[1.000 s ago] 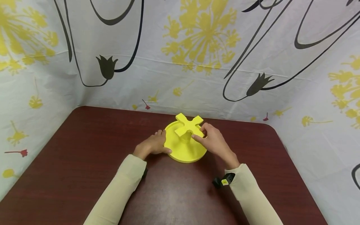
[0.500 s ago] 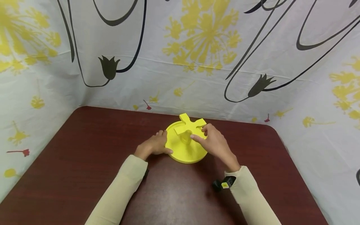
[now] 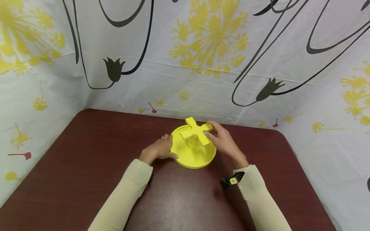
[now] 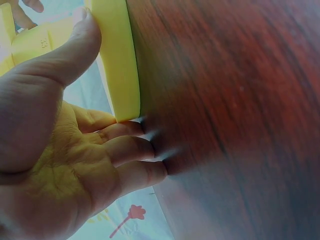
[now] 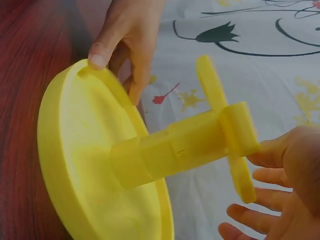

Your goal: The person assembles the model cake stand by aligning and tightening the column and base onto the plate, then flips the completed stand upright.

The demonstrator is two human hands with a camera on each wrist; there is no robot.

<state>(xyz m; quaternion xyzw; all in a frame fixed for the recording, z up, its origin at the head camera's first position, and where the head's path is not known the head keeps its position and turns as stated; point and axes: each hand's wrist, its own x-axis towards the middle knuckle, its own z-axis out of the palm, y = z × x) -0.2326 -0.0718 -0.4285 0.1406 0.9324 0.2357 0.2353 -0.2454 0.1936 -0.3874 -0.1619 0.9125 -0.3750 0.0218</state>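
Note:
A round yellow dish-like base (image 3: 193, 159) with a raised rim lies on the table. From its middle rises a stem (image 5: 170, 155) topped by a yellow cross-shaped handle (image 3: 196, 131). My left hand (image 3: 162, 148) grips the base's left rim. Its thumb (image 4: 80, 40) lies over the rim, while its other fingers reach the tabletop outside. At the handle's right arm is my right hand (image 3: 224, 141), thumb and index finger around that arm. In the right wrist view, the thumb meets the handle and the remaining fingers are spread loosely.
The dark red-brown wooden table (image 3: 115, 134) has rounded far corners. Behind it and at both sides hangs a white sheet (image 3: 162, 77) printed with yellow flowers and dark stems. A black wrist camera (image 3: 231, 180) sits at my right cuff.
The cross-shaped handle has turned clockwise. My right hand has shifted up and away, from the near right arm to the far right one. My left hand stays on the base's rim.

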